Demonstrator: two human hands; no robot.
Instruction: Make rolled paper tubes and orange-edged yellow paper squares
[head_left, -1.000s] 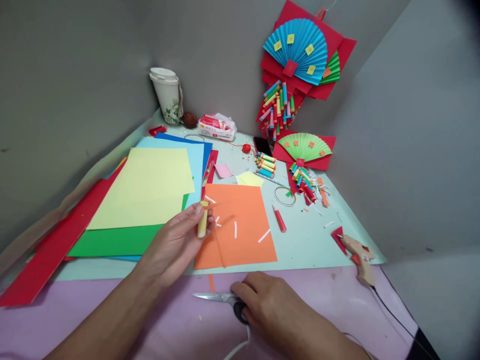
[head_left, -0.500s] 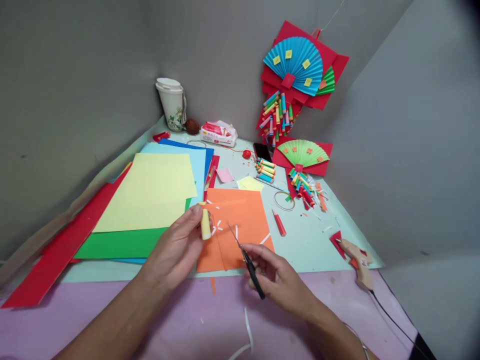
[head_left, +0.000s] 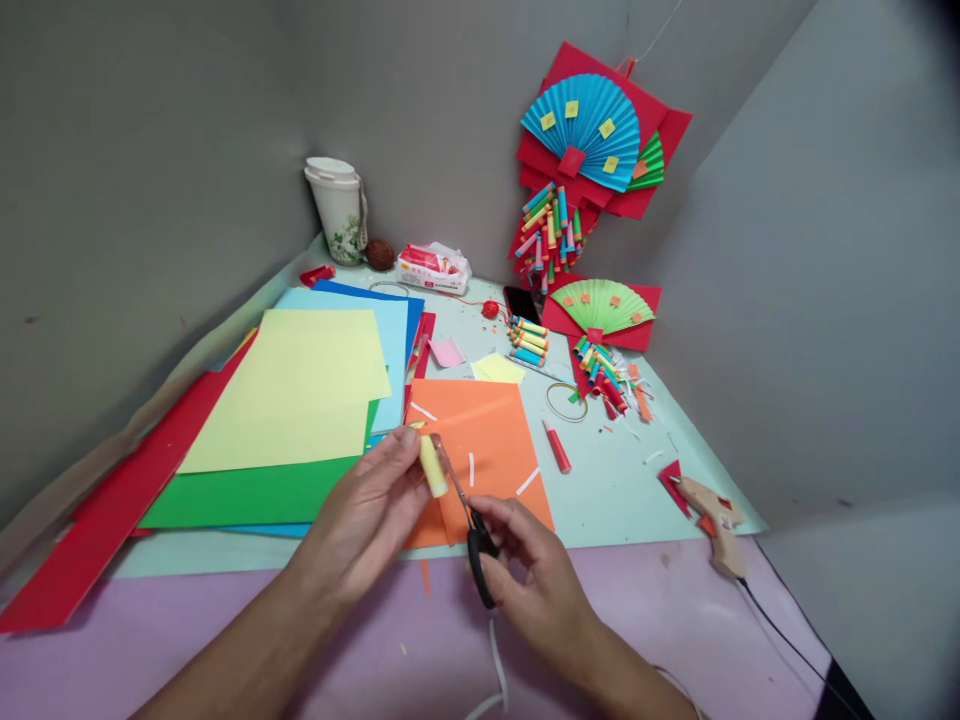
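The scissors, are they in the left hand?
No, the right hand holds the scissors; the left hand holds a yellow paper roll.

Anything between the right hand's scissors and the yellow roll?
Nothing visible. The scissors in the right hand have their blades right beside the roll; can't tell if they touch. The left hand holds the roll from the other side.

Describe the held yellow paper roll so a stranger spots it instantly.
Find the orange paper. Over its left side, the left hand holds the yellow paper roll. Unlike the orange-ended rolls piled behind, this one is held up.
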